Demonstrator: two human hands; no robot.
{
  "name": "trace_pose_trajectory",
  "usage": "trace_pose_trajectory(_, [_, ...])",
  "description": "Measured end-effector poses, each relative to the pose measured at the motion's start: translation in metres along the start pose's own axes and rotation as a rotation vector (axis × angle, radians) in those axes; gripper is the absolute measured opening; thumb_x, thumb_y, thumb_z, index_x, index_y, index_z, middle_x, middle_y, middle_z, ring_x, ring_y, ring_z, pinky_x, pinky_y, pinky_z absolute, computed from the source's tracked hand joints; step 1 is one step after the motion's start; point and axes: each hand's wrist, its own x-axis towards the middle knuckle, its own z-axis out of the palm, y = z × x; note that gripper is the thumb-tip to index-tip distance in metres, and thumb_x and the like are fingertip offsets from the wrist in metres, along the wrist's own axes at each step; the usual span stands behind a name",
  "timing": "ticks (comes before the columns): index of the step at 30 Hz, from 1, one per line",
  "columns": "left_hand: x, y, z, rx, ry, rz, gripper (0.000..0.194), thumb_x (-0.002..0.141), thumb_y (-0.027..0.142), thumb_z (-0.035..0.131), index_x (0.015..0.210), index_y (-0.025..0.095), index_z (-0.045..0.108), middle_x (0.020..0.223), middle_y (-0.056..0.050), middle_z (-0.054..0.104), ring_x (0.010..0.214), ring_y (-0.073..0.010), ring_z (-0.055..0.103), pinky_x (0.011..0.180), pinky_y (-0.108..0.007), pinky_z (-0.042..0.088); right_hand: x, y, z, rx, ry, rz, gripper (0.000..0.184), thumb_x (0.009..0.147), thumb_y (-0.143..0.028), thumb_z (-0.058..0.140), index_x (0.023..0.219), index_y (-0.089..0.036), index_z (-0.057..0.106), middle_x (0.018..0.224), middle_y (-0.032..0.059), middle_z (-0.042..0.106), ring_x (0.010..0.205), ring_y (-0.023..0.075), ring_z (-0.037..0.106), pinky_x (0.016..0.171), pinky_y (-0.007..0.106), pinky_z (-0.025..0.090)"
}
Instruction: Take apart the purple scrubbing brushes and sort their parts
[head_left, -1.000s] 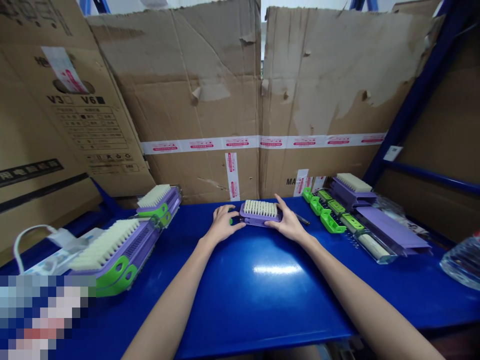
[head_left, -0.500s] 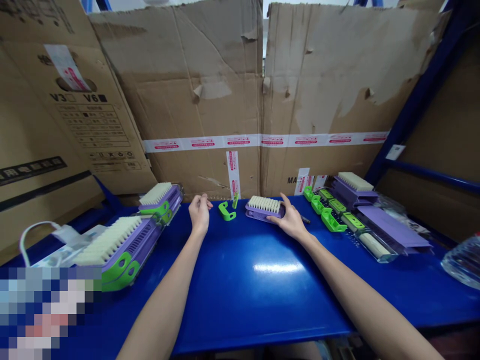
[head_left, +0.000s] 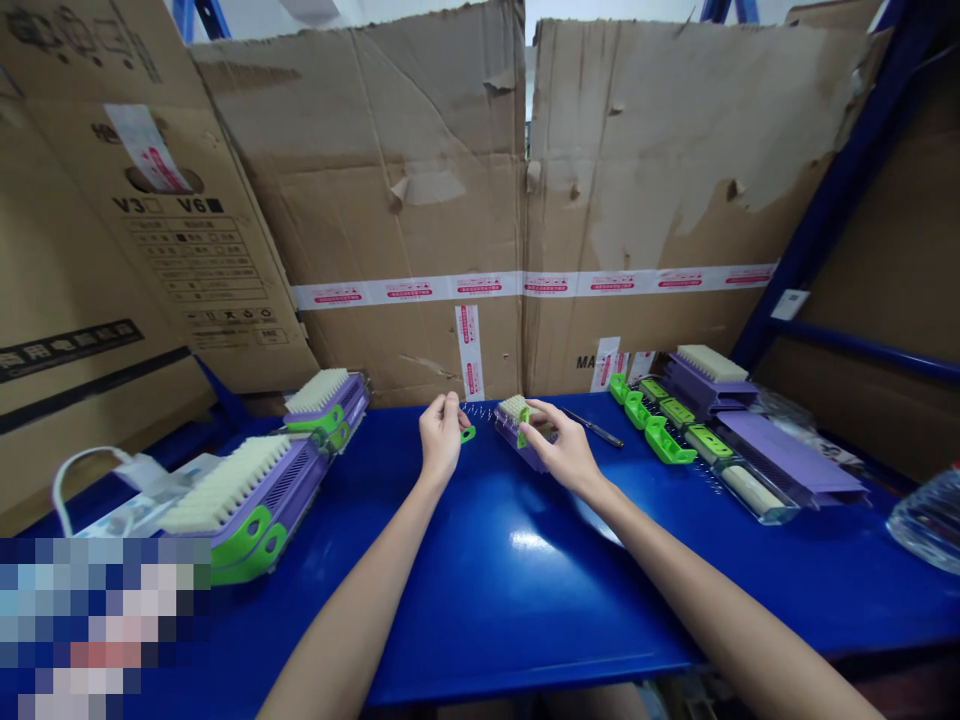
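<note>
My right hand point(head_left: 561, 446) is closed around a brush point(head_left: 513, 408) with cream bristles and a purple body, which is turned at an angle on the table. A green end piece point(head_left: 524, 426) shows at the brush's near end, under my right thumb and fingers. Left of the brush, my left hand point(head_left: 441, 436) is closed in a pinch; whatever lies between its fingertips is too small or hidden. Part of a green bracket point(head_left: 469, 434) sticks out beside my left fingers, the rest being behind them. Small metal screws point(head_left: 478, 411) lie between my hands, near the cardboard.
Purple brushes with green ends point(head_left: 225, 485) stand at the left, near a white cable point(head_left: 64, 470). A dark pen-like tool point(head_left: 596, 428) lies behind my right hand. At the right are green brackets point(head_left: 664, 442), purple housings point(head_left: 787, 455) and a plastic bottle point(head_left: 926, 522). Cardboard point(head_left: 405, 200) walls the back.
My left hand has moved right, now covering most of the green bracket. The brush has been turned in my right hand, and a green piece now shows at its end. The small upright green piece is gone from its spot.
</note>
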Motion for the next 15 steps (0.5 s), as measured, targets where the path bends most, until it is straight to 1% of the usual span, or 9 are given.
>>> trace_pose_trajectory(3, [-0.003, 0.002, 0.005, -0.097, -0.010, -0.054, 0.036, 0.082, 0.047, 0.051, 0.059, 0.020, 0.047, 0.050, 0.002, 0.054, 0.045, -0.0095, 0.049, 0.048, -0.021, 0.039, 0.001, -0.001, -0.004, 0.055, -0.059, 0.020, 0.035, 0.082, -0.037, 0.055, 0.112, -0.019, 0.062, 0.083, 0.0028, 0.071, 0.085, 0.0198, 0.064, 0.085, 0.035, 0.046])
trace_pose_trajectory(5, [-0.005, 0.003, 0.009, -0.176, -0.002, -0.118, 0.033, 0.080, 0.047, 0.052, 0.061, 0.020, 0.046, 0.049, 0.002, 0.054, 0.044, -0.0094, 0.049, 0.047, -0.021, 0.039, 0.002, -0.001, -0.006, 0.075, -0.076, 0.040, 0.036, 0.082, -0.037, 0.055, 0.113, -0.019, 0.061, 0.085, 0.0031, 0.072, 0.086, 0.0198, 0.064, 0.085, 0.035, 0.045])
trace_pose_trajectory(8, [-0.006, 0.007, 0.013, -0.290, -0.007, -0.274, 0.028, 0.079, 0.045, 0.050, 0.067, 0.020, 0.045, 0.049, 0.002, 0.055, 0.043, -0.0104, 0.051, 0.048, -0.023, 0.041, 0.003, -0.001, -0.005, 0.106, -0.079, 0.074, 0.043, 0.080, -0.036, 0.057, 0.119, -0.017, 0.057, 0.092, 0.0055, 0.072, 0.089, 0.0202, 0.065, 0.087, 0.035, 0.045])
trace_pose_trajectory(11, [-0.005, 0.010, 0.014, -0.356, -0.051, -0.425, 0.022, 0.078, 0.039, 0.048, 0.073, 0.019, 0.047, 0.051, 0.000, 0.059, 0.044, -0.0117, 0.053, 0.051, -0.026, 0.045, 0.005, 0.001, -0.003, 0.186, -0.075, 0.095, 0.048, 0.079, -0.038, 0.059, 0.121, -0.014, 0.056, 0.098, 0.0085, 0.071, 0.092, 0.0208, 0.065, 0.087, 0.034, 0.045])
trace_pose_trajectory(13, [-0.004, 0.010, 0.011, -0.356, -0.088, -0.467, 0.021, 0.077, 0.039, 0.051, 0.081, 0.018, 0.048, 0.053, 0.000, 0.060, 0.045, -0.0127, 0.055, 0.052, -0.027, 0.046, 0.007, 0.002, -0.004, 0.234, -0.061, 0.113, 0.050, 0.077, -0.040, 0.061, 0.119, -0.013, 0.057, 0.095, 0.0084, 0.071, 0.088, 0.0208, 0.065, 0.084, 0.034, 0.047])
trace_pose_trajectory(15, [-0.002, 0.010, 0.008, -0.344, -0.135, -0.446, 0.029, 0.075, 0.042, 0.057, 0.090, 0.018, 0.050, 0.060, 0.000, 0.063, 0.050, -0.0128, 0.057, 0.052, -0.026, 0.047, 0.010, 0.003, -0.005, 0.265, -0.018, 0.143, 0.051, 0.075, -0.044, 0.062, 0.115, -0.012, 0.059, 0.086, 0.0069, 0.071, 0.079, 0.0203, 0.065, 0.076, 0.033, 0.049])
